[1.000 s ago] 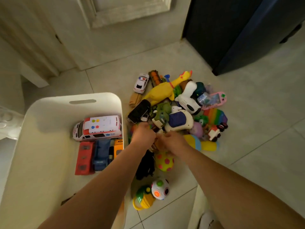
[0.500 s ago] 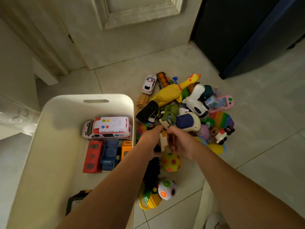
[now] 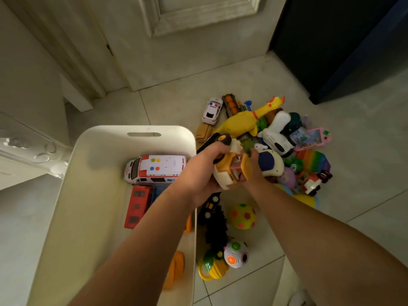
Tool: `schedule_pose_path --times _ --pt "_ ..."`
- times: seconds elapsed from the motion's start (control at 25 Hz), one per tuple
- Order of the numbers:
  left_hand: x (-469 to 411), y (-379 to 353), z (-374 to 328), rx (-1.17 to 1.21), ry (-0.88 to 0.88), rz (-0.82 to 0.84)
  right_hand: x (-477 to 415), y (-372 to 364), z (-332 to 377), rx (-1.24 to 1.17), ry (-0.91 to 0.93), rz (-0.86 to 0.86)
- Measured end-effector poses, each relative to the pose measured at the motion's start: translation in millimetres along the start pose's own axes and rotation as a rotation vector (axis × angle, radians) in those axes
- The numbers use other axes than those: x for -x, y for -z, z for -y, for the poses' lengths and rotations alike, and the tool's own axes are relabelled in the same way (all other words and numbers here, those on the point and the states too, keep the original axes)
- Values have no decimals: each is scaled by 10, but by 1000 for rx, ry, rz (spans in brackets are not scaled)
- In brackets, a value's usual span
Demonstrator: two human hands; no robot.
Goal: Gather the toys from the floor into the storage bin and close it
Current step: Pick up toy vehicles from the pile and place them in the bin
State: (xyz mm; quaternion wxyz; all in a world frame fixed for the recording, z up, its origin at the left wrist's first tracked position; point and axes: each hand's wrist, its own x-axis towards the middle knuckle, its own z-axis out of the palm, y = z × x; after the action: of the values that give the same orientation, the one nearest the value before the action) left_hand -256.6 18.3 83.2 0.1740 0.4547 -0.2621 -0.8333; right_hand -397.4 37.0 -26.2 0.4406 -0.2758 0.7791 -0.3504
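An open white storage bin point(image 3: 92, 195) stands on the floor at the left. Inside lie a white ambulance point(image 3: 154, 168), a red bus point(image 3: 136, 205) and other small vehicles. A heap of toys lies to its right, among them a yellow rubber chicken point(image 3: 242, 122), a white police car point(image 3: 212, 111) and a rainbow pop toy point(image 3: 313, 161). My left hand point(image 3: 203, 173) and my right hand point(image 3: 254, 166) together grip a cream and yellow toy truck point(image 3: 231, 173), held above the bin's right rim.
A spotted yellow ball point(image 3: 242, 216), a white puzzle ball point(image 3: 235, 253), a black toy point(image 3: 214, 224) and a pineapple toy point(image 3: 213, 268) lie near the bin's right side. A clear lid point(image 3: 28, 146) sits at the left. A door point(image 3: 176, 40) and dark furniture point(image 3: 342, 40) stand behind.
Both hands have lifted the cream and yellow truck out of the heap and carried it up and left toward the bin's rim.
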Motion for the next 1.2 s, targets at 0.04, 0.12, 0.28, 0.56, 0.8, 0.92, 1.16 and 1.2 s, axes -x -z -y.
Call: schedule_pose_path --times 0.04,0.12,0.28,0.56,0.8,0.92,1.16,1.2 --pt "44 38 -59 56 -12 36 2 -28 10 92 18 3" --pt "112 164 -181 152 -41 65 -60 -22 -53 328 45 -89" --pt "315 524 -329 268 -126 26 50 92 14 156 81 -287" --pt "947 1163 -286 405 -219 -64 843 118 1166 -339 324 -406" --pt "1476 1636 -236 341 -248 -124 1381 -550 1539 118 467 112" --pt "1583 1823 -201 367 -248 -151 1474 -1033 1221 508 418 418" --pt "1567 2001 -222 438 -255 -135 1573 -1668 604 861 680 706" --pt "1550 2009 -225 438 -250 -131 1559 -1744 539 890 752 717"
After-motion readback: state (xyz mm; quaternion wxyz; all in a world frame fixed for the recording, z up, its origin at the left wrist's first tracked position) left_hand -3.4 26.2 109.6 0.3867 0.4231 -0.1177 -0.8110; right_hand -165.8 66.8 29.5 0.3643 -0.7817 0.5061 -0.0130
